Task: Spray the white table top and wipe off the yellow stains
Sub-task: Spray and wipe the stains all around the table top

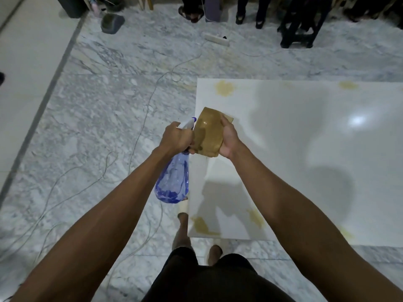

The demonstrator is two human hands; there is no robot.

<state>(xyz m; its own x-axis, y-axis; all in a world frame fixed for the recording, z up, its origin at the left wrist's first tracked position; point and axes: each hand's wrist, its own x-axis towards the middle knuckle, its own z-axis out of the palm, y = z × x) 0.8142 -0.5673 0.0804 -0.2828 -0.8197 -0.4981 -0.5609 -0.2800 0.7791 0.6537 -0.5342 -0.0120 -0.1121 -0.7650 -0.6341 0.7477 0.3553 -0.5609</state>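
Note:
My left hand (177, 139) grips the neck of a clear blue spray bottle (173, 182), whose white nozzle points at the cloth. My right hand (229, 138) holds a folded, yellow-brown stained cloth (208, 134) upright just above the left edge of the white table top (305, 149). Yellow stains lie on the table: one at the far left corner (224, 88), one at the far edge (348, 85), one at the near left corner (201, 225), and one beside my right forearm (256, 217).
The table stands on a grey marble floor (109, 105) crossed by thin white cables (148, 101). A white power strip (217, 39) lies farther back. Legs and shoes of several people and a black stool (298, 29) line the far side.

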